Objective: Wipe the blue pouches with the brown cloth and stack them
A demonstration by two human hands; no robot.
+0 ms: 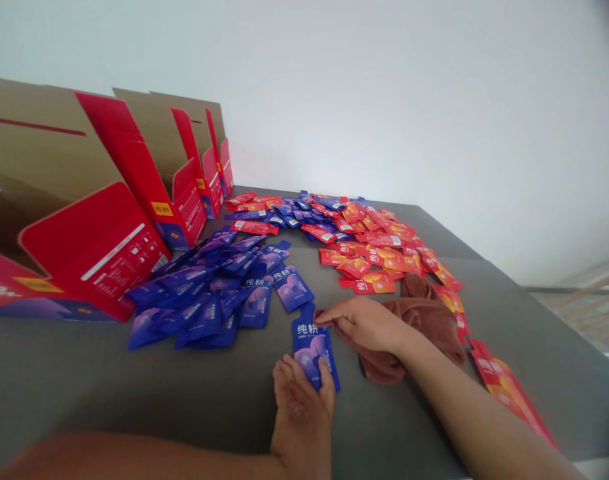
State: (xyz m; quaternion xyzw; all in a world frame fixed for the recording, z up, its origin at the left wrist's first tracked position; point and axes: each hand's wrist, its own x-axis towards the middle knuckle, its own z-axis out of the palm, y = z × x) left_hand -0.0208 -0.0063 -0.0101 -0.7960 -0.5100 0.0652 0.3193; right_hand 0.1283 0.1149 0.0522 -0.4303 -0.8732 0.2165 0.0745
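Note:
My left hand (302, 407) grips the lower end of a blue pouch (312, 343), thumb on its right side and fingers on its left. The pouch has white characters and pale purple round fruit printed on its front. Closed on a brown cloth (424, 320), my right hand (367, 323) presses a fold of it against the pouch's upper right part. The rest of the cloth lies crumpled on the table under and behind that hand. Just beyond the held pouch is another blue pouch (292, 287), lying flat.
A heap of blue pouches (204, 287) lies to the left. Red and orange pouches (384, 257) spread over the right and back, mixed with blue ones. Several open red cartons (109, 260) stand along the left. One red pouch (509, 387) lies near the right edge of the grey table (549, 347).

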